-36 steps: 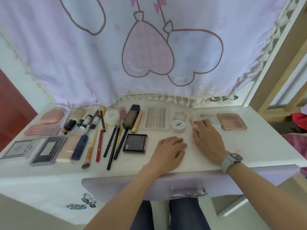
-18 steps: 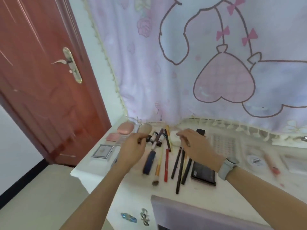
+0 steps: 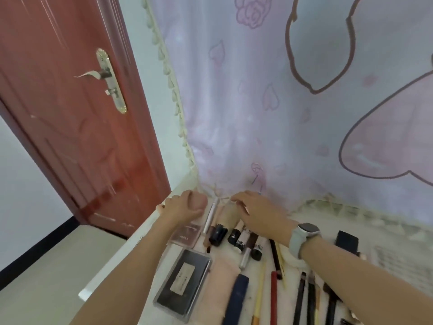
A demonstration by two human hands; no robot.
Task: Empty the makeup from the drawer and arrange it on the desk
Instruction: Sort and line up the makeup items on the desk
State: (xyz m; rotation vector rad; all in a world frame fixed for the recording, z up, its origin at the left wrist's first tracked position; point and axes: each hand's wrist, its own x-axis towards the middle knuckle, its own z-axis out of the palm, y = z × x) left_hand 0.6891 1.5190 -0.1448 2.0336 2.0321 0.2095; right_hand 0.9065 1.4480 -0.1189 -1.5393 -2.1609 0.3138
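Left hand grips a pink compact at the table's back left corner. Right hand, fingers loosely spread, rests over a beige tube. Remaining makeup lies in rows beside a black palette

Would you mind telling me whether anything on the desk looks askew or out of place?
Mostly tidy rows, but a slim silver pen lies slanted between the left hand and right hand, its tip crossing the pink palette edge. Nothing looks spilled or broken.
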